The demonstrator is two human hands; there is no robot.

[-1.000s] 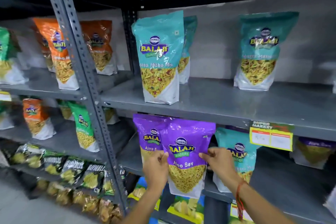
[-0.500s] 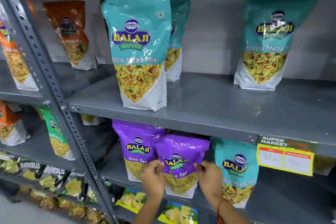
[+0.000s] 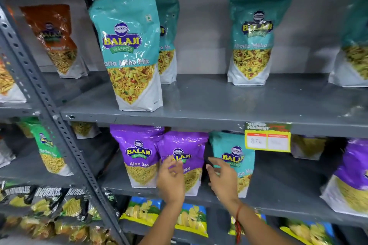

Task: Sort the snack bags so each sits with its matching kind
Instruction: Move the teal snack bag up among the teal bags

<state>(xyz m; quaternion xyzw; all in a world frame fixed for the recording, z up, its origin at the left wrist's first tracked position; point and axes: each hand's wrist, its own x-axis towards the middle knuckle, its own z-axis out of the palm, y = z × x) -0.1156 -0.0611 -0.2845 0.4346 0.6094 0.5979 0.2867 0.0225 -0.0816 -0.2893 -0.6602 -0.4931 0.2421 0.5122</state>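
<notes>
Two purple Aloo Sev bags stand side by side on the lower shelf: one at the left (image 3: 137, 153) and one just right of it (image 3: 187, 145). A teal Khatta Mitha Mix bag (image 3: 233, 147) stands to their right on the same shelf. My left hand (image 3: 170, 181) hovers in front of the right purple bag with fingers spread, holding nothing. My right hand (image 3: 223, 179) is open in front of the teal bag's lower left, apart from it as far as I can tell. On the shelf above stand teal Khatta Mitha Mix bags: front (image 3: 129, 49), behind it (image 3: 168, 40), and right (image 3: 253, 38).
A slotted grey upright (image 3: 39, 93) divides the racks. Orange bags (image 3: 53, 40) and a green bag (image 3: 47, 151) stand in the left bay. Another purple bag (image 3: 352, 175) sits at the far right. A yellow price tag (image 3: 267, 138) hangs on the shelf edge. Chip packets fill the lower shelves.
Both hands have let go of the right purple Aloo Sev bag, which now stands on the lower shelf beside the other purple bag. The camera has moved closer to the shelves.
</notes>
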